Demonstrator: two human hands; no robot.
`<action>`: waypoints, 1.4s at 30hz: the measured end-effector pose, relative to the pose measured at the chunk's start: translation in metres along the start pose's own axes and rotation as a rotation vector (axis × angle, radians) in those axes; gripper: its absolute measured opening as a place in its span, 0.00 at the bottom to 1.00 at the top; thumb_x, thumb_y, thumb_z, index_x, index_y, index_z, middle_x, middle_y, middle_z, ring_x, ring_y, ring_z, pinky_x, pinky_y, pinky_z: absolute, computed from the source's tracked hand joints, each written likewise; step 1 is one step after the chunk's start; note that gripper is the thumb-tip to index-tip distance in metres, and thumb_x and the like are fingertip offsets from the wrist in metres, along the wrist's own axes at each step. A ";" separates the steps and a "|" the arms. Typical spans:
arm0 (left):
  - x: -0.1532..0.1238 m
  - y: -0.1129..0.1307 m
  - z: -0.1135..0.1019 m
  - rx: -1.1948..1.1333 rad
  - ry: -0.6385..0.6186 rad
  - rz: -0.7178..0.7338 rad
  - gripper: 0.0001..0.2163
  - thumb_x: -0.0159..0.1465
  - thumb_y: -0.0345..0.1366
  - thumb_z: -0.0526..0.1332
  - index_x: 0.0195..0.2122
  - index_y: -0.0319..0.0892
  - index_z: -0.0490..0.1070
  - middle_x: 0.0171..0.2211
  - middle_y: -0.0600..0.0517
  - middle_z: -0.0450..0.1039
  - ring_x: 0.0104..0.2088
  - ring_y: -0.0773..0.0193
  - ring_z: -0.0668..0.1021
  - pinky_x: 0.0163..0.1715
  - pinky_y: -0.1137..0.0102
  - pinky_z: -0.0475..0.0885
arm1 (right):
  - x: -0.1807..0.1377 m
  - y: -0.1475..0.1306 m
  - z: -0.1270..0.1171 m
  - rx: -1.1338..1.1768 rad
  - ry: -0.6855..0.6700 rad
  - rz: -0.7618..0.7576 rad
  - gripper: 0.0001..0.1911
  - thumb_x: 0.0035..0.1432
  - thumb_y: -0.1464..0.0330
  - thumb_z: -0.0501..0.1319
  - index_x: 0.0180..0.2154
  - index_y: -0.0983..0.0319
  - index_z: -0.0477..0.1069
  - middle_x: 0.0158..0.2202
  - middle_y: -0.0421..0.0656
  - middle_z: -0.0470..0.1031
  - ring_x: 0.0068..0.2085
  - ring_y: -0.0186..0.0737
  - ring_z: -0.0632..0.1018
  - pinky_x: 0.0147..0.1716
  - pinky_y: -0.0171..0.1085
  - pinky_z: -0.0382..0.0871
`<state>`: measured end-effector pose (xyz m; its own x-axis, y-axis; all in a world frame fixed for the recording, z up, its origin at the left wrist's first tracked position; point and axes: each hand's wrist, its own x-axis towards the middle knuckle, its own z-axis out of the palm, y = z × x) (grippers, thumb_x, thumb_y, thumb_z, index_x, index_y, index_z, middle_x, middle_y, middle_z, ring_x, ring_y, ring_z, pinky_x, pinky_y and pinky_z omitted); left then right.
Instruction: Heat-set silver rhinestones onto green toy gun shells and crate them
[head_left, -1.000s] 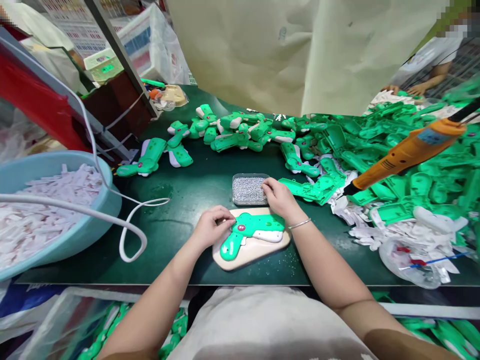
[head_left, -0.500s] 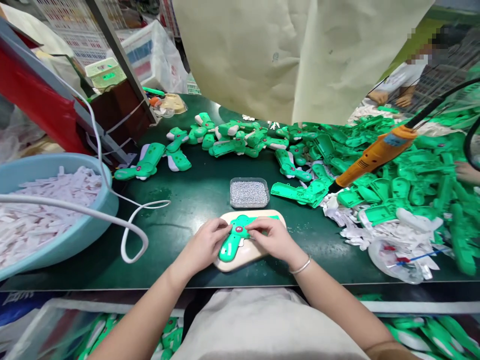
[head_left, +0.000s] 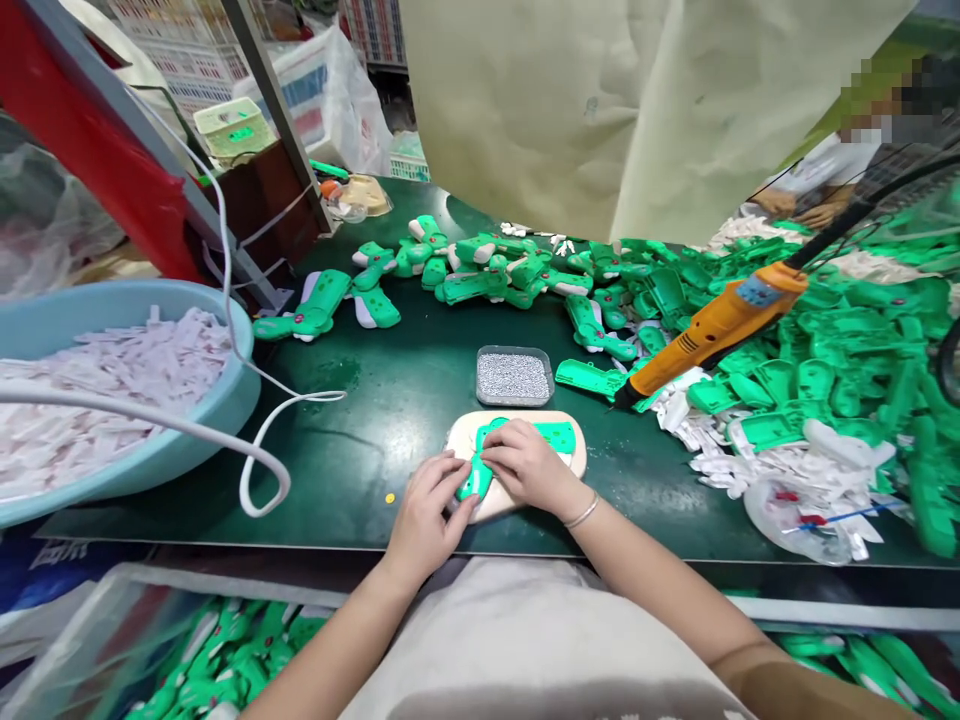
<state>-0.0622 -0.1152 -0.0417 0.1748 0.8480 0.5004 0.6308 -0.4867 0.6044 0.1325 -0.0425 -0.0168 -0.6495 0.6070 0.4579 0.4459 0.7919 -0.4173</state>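
A green toy gun (head_left: pixel 555 436) lies on a beige wooden jig (head_left: pixel 579 457) near the table's front edge. My left hand (head_left: pixel 427 510) rests at the gun's grip end, fingers curled against it. My right hand (head_left: pixel 525 466) lies over the gun's middle, fingers bent and pressed on it, and hides most of the body. Just behind the jig stands a small clear tray of tiny silver screws (head_left: pixel 514 376).
An orange electric screwdriver (head_left: pixel 712 330) hangs over the table at right. Several green toy guns (head_left: pixel 480 270) and loose green shells (head_left: pixel 825 350) crowd the back and right. A blue basin of white parts (head_left: pixel 112 400) and a white cable (head_left: pixel 262 470) sit left. A co-worker's hands (head_left: pixel 795 208) show far right.
My right hand has come back from the screw tray onto the toy gun. Both hands now sit close together over it. The hanging screwdriver has swung left.
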 end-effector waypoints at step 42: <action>0.081 -0.002 -0.033 -0.194 -0.176 -0.432 0.09 0.60 0.40 0.64 0.33 0.42 0.81 0.29 0.49 0.82 0.30 0.58 0.81 0.31 0.69 0.77 | 0.004 0.052 -0.043 0.790 0.759 0.517 0.36 0.45 0.29 0.49 0.25 0.56 0.60 0.20 0.36 0.58 0.16 0.32 0.61 0.13 0.36 0.56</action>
<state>-0.0747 -0.0520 0.0181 0.0637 0.9950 0.0769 0.5243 -0.0989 0.8458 0.1794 0.0042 -0.0034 0.1386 0.9341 0.3289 -0.1249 0.3460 -0.9299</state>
